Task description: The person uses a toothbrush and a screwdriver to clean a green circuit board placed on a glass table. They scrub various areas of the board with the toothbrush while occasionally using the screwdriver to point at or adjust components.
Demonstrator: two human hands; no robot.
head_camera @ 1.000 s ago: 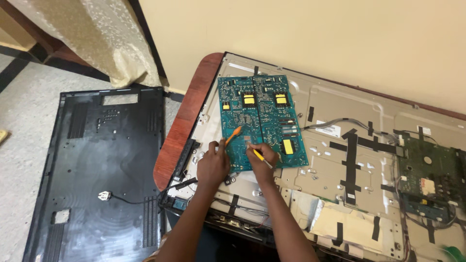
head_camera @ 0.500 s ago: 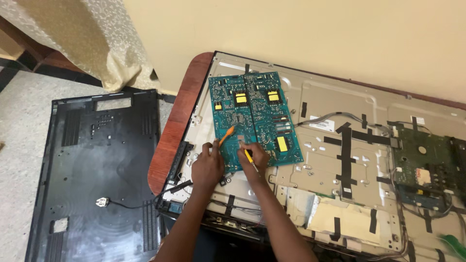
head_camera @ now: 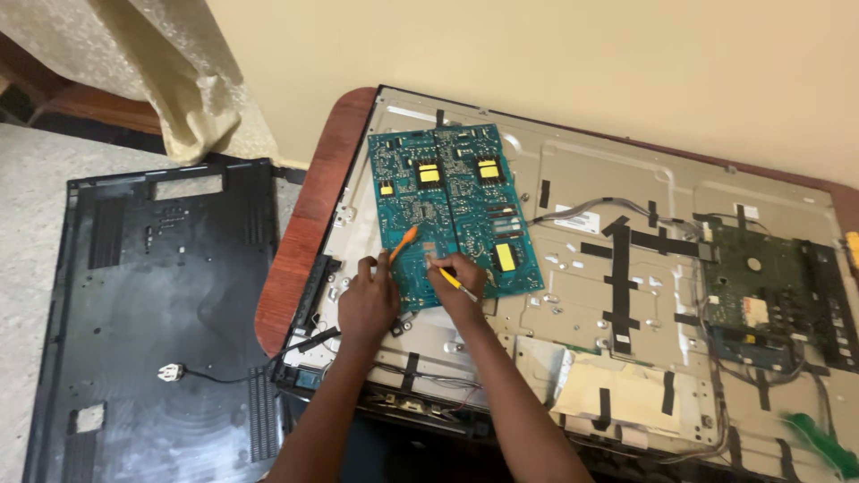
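Teal circuit board (head_camera: 452, 210) lies flat on the metal back of an opened television (head_camera: 608, 268), near its left end, over a wooden table (head_camera: 309, 224). Left hand (head_camera: 367, 304) grips an orange-handled tool (head_camera: 403, 242), its tip on the board's lower edge; right hand (head_camera: 458, 284) pinches a yellow-handled tool (head_camera: 456, 284) just beside it. Black rear cover (head_camera: 152, 313) rests on the floor, well apart.

wall (head_camera: 555, 54): plain cream
floor (head_camera: 27, 233): speckled grey
table (head_camera: 304, 233): red-brown wood, rounded corner
curtain (head_camera: 179, 80): pale, patterned
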